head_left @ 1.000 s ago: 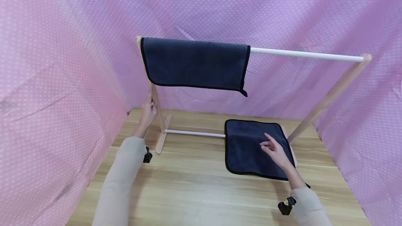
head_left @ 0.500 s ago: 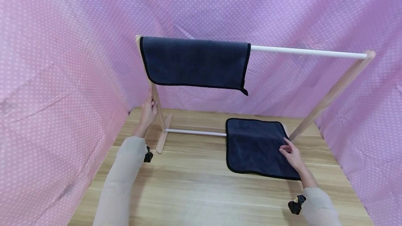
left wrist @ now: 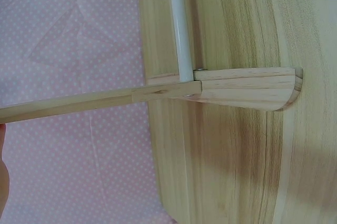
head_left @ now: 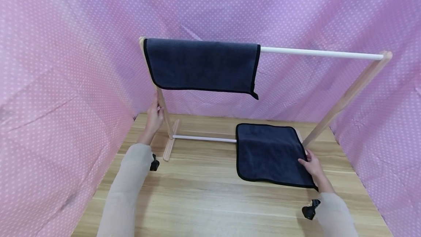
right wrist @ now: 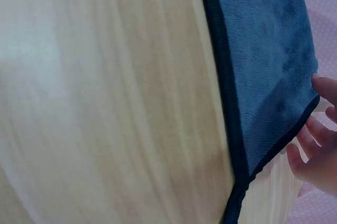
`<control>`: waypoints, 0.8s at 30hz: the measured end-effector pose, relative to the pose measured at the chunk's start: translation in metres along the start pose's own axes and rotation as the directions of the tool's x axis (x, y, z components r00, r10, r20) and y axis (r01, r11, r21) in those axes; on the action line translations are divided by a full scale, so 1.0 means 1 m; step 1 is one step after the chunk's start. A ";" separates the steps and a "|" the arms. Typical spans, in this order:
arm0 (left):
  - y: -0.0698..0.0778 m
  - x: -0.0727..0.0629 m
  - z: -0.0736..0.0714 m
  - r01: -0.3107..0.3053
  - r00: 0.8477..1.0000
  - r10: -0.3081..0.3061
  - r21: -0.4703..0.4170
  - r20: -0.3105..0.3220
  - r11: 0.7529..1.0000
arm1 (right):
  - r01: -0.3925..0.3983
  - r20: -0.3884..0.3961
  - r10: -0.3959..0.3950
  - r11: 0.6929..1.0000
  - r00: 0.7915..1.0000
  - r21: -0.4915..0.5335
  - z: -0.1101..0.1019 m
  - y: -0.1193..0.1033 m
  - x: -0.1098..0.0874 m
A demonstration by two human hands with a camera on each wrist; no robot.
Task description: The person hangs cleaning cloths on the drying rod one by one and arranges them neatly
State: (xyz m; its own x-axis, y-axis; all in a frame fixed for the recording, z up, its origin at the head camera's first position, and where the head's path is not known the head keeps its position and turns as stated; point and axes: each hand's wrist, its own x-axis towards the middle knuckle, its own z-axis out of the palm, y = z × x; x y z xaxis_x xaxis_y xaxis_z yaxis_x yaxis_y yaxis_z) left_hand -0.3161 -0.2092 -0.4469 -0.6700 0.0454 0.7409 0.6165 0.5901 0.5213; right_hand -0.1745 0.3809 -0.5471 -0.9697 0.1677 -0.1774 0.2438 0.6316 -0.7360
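Observation:
A wooden rack (head_left: 348, 96) with white rods stands on the table. Over the left half of its top rod (head_left: 320, 52) hangs a dark grey towel (head_left: 200, 67) with black edging. My left hand (head_left: 154, 117) holds the rack's left post (head_left: 165, 114) below that towel; the left wrist view catches only a sliver of the hand (left wrist: 3, 174) beside the post. A second dark grey towel (head_left: 269, 156) lies spread across the right end of the lower rod (head_left: 204, 139). At its right edge is my right hand (head_left: 312, 164), thumb on top and fingers beneath the black edging (right wrist: 281, 142).
The wooden table (head_left: 210, 204) reaches forward to a pink dotted curtain (head_left: 213, 6) that surrounds the back and sides. The rack's left foot (head_left: 169, 149) stands on the table; its right foot is mostly under the lower towel.
My right hand has moved right, from over the lying towel to its right edge, and now has the edge between thumb and fingers. The left hand stays on the post.

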 end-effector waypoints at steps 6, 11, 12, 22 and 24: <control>0.001 -0.001 -0.001 0.010 1.000 -0.010 0.005 0.006 1.000 | -0.055 0.029 0.055 0.998 0.998 -0.008 -0.005 -0.002 0.004; 0.001 0.000 -0.001 0.017 1.000 -0.017 0.004 0.013 1.000 | -0.069 0.097 0.068 0.998 0.993 0.012 -0.007 -0.004 0.006; 0.002 0.000 -0.001 0.019 1.000 -0.019 0.005 0.017 1.000 | -0.064 0.113 0.061 0.998 0.992 0.020 -0.007 -0.005 0.006; -0.001 0.000 0.001 -0.005 1.000 0.005 -0.002 -0.002 1.000 | -0.012 0.247 -0.036 0.982 0.968 0.188 -0.015 -0.026 0.007; -0.001 0.000 0.001 -0.005 1.000 0.005 -0.004 -0.009 1.000 | 0.031 0.219 -0.076 0.979 0.973 0.204 -0.018 -0.035 0.007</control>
State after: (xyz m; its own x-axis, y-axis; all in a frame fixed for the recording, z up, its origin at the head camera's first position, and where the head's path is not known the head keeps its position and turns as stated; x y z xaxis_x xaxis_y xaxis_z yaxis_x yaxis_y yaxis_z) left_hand -0.3170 -0.2093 -0.4482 -0.6629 0.0414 0.7476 0.6217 0.5867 0.5189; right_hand -0.1893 0.3737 -0.5106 -0.9644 -0.0513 -0.2596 0.2062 0.4692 -0.8587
